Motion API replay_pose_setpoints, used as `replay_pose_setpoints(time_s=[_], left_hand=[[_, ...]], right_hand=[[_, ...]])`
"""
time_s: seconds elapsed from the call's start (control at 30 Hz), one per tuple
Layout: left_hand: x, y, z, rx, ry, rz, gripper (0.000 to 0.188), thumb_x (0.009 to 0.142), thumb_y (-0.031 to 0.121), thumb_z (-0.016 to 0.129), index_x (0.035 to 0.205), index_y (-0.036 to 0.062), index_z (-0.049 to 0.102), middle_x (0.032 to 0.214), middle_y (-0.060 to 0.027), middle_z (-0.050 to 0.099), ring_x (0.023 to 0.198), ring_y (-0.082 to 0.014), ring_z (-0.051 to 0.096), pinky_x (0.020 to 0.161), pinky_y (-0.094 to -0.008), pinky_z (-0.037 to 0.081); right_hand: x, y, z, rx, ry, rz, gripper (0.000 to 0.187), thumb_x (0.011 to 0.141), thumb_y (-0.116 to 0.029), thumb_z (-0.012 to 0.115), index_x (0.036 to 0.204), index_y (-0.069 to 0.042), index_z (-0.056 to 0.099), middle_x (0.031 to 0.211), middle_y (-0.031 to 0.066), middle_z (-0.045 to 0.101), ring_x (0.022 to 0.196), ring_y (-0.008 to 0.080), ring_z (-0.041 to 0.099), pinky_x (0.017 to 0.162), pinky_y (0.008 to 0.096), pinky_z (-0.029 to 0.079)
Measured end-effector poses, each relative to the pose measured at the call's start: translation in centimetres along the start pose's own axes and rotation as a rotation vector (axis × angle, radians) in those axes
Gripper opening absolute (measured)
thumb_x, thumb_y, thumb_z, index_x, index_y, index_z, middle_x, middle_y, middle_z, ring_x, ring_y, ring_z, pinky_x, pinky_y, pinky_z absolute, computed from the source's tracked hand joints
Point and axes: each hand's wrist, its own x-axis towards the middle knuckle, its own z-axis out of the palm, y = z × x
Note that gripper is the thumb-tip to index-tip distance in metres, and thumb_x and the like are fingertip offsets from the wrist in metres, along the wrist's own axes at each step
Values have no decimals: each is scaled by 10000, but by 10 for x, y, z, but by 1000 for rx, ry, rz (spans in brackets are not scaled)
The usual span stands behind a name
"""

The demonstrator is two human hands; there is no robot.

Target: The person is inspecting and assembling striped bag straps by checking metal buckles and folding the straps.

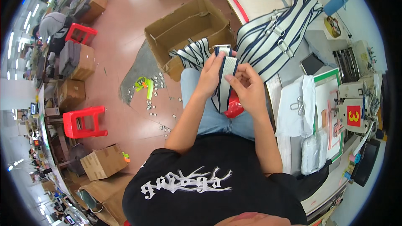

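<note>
A white webbing strap [226, 72] with navy edges hangs folded in front of me, above my lap. My left hand [208, 77] is closed round its upper part, just below a metal buckle [222, 47] at the folded top. On the other side my right hand [248, 88] pinches the strap's edge, thumb lying on the white face and fingers bent behind. The lower loop drops between my knees, next to a shiny red thing [234, 106] whose kind I cannot make out. Many similar straps with metal buckles [273, 37] lie heaped on the table to my right.
An open cardboard box [161, 44] ahead holds more striped straps [193, 54]. At right stand a sewing machine [354, 111], a phone [312, 64], scissors [297, 106] and white bags [295, 119]. Red stools [85, 122] and small scraps [155, 93] are on the floor at left.
</note>
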Motion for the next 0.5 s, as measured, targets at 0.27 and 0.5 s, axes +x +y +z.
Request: replay_pose_setpoints(time_s=[0.27, 0.5], left_hand=[[-4, -11, 6, 50, -130, 102, 433, 1126, 337, 454, 1332, -1, 630, 1267, -95, 696, 1150, -174, 646, 1049, -335, 481], [-11, -9, -8, -45, 7, 18, 158, 1005, 98, 698, 1115, -6, 653, 898, -113, 744, 749, -178, 715, 701, -309, 584]], right_hand=[[1, 3, -8, -49, 126, 9, 220, 947, -41, 783, 1025, -39, 577, 789, -20, 656, 698, 27, 584, 614, 192, 436], [-39, -29, -31, -271, 135, -100, 88, 951, -57, 741, 991, -16, 674, 835, 25, 687, 710, 68, 634, 629, 234, 504]])
